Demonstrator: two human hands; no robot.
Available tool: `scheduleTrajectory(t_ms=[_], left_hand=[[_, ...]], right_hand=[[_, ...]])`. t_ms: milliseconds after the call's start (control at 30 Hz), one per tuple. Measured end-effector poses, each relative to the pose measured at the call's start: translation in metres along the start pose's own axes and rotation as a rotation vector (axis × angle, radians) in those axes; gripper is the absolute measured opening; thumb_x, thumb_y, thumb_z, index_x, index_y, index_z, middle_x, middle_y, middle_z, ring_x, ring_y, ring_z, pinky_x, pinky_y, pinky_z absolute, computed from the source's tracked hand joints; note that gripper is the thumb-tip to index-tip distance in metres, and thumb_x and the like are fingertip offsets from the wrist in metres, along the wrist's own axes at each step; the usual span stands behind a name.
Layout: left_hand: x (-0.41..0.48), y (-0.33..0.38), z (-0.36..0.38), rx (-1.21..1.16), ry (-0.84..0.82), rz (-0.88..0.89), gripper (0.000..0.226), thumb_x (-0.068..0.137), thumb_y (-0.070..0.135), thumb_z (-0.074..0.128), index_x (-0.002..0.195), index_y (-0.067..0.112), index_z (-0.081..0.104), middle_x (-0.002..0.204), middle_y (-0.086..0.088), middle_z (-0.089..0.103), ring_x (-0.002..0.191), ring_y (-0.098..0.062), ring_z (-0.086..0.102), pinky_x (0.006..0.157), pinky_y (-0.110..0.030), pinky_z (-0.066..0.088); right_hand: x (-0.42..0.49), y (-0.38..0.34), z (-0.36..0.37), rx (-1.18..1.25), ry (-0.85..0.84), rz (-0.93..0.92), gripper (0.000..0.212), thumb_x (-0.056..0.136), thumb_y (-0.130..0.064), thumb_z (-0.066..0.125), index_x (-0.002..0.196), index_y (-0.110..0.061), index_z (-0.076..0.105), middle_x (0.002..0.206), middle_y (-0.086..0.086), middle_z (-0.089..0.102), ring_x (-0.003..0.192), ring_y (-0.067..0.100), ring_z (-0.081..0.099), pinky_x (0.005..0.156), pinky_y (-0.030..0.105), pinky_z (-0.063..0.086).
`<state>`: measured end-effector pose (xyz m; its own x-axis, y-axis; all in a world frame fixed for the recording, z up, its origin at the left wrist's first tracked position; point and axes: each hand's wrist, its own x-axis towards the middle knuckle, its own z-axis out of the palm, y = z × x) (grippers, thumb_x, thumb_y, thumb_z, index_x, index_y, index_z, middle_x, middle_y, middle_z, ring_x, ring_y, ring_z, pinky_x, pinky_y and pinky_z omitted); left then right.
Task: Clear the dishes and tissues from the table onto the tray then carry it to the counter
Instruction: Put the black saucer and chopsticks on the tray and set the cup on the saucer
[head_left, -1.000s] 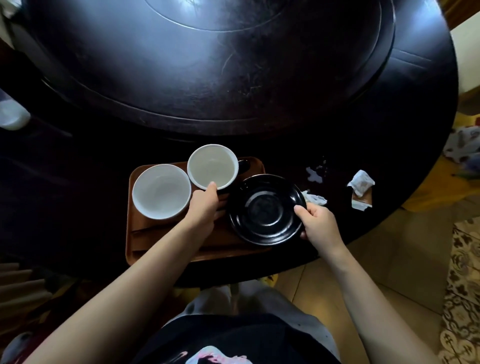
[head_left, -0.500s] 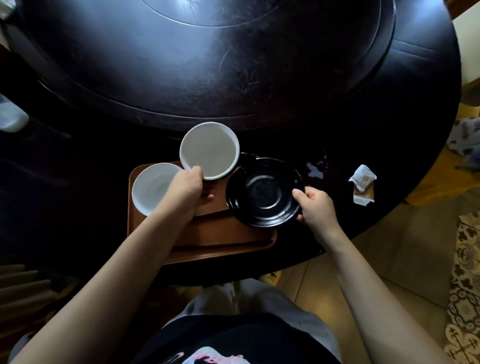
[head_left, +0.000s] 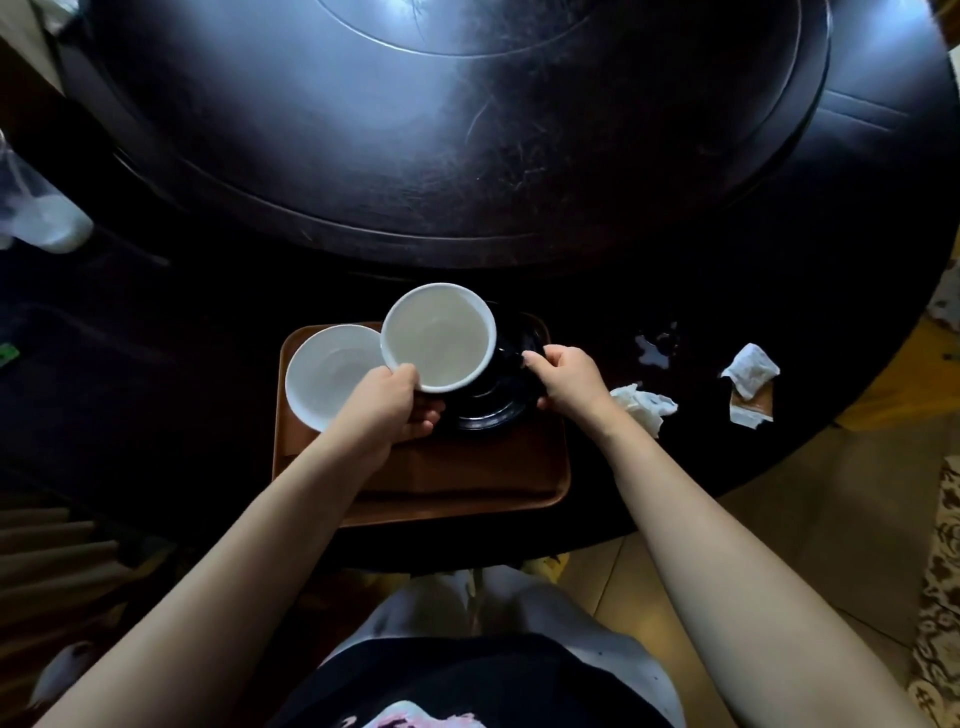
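A brown tray (head_left: 467, 488) lies at the near edge of the dark round table (head_left: 779, 260). A white bowl (head_left: 332, 382) sits in the tray's far left corner. My left hand (head_left: 389, 410) grips the near rim of a second white bowl (head_left: 439, 338), held above a black plate (head_left: 498, 400). My right hand (head_left: 566, 376) holds the black plate's right rim over the tray's far right part. A crumpled tissue (head_left: 647, 405) lies on the table just right of my right wrist. Another tissue on a brown packet (head_left: 750, 382) lies further right.
A raised dark turntable (head_left: 457, 104) fills the table's middle. A small wet spill (head_left: 655, 345) marks the table right of the tray. A pale bag (head_left: 39, 218) sits at the left edge. A patterned rug (head_left: 935, 597) and tiled floor lie to the right.
The black plate moved left and onto the tray's far right part in my right hand. My left hand lifted the second white bowl and carried it right, above the plate.
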<state>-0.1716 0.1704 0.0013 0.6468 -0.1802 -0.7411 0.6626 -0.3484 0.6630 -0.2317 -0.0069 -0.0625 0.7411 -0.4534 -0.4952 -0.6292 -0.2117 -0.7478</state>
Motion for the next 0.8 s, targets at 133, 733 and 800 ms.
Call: scheduleTrajectory(t_ms=[133, 733, 800], left_hand=[[0.003, -0.007, 0.009, 0.025, -0.037, -0.003, 0.025, 0.09, 0.005, 0.03, 0.071, 0.009, 0.046, 0.06, -0.011, 0.053, 0.035, -0.009, 0.049, 0.034, -0.013, 0.041], [0.02, -0.017, 0.026, 0.083, -0.06, -0.013, 0.017, 0.09, 0.007, 0.031, 0.095, 0.0, 0.046, 0.063, -0.012, 0.054, 0.051, -0.017, 0.048, 0.033, -0.016, 0.043], [0.02, -0.017, 0.026, 0.085, -0.063, -0.011, 0.017, 0.09, 0.007, 0.031, 0.092, 0.0, 0.046, 0.064, -0.012, 0.054, 0.052, -0.017, 0.049, 0.033, -0.016, 0.043]], right_hand=[[-0.003, -0.002, 0.001, -0.074, 0.068, 0.046, 0.031, 0.09, -0.033, 0.057, 0.064, -0.019, 0.046, 0.049, -0.001, 0.052, 0.028, 0.005, 0.052, 0.041, 0.018, 0.043], [-0.068, 0.025, 0.017, -0.509, 0.093, -0.119, 0.029, 0.085, -0.016, 0.059, 0.11, -0.006, 0.051, 0.111, 0.011, 0.059, 0.107, 0.031, 0.055, 0.083, 0.04, 0.047], [-0.07, 0.031, 0.016, -0.563, 0.041, -0.176, 0.032, 0.084, -0.017, 0.061, 0.113, -0.007, 0.056, 0.111, 0.011, 0.058, 0.109, 0.03, 0.052, 0.089, 0.041, 0.047]])
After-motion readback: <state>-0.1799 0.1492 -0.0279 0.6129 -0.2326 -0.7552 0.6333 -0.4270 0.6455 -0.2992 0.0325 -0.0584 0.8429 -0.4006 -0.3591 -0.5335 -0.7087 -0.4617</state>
